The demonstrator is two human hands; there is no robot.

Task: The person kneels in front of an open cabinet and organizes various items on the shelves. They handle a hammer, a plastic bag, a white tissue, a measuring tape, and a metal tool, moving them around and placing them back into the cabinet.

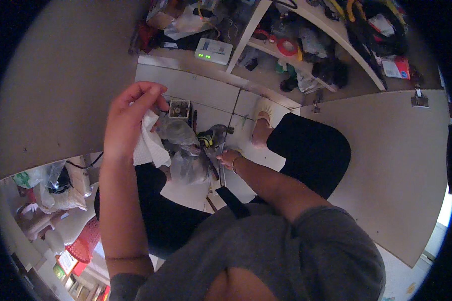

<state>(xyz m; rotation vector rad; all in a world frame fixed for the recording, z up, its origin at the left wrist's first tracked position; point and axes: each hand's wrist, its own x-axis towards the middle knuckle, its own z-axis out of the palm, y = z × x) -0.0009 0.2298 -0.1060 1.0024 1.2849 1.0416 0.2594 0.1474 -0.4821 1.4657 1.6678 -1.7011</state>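
My left hand [126, 120] is raised over the floor at the left, a white textured paper towel or cloth [148, 148] held by its lower fingers and hanging below. Thumb and index finger come close together at the top; whether something small sits between them is too blurred to see. Low over the floor, my right hand [231, 158] has its fingertips at a thin metal bar [222, 175] among a pile of tools. Whether it grips the bar cannot be made out. Close by lie a black-and-yellow tool [206, 140] and a clear plastic bag [188, 169].
Beyond the pile stands a small white box of little parts [179, 109]. An open cabinet ahead holds a white network device with green lights [214, 50] and red tape rolls [287, 47]. Cabinet doors flank me, left [60, 94] and right [376, 158]. My foot [263, 124] rests on the tiles.
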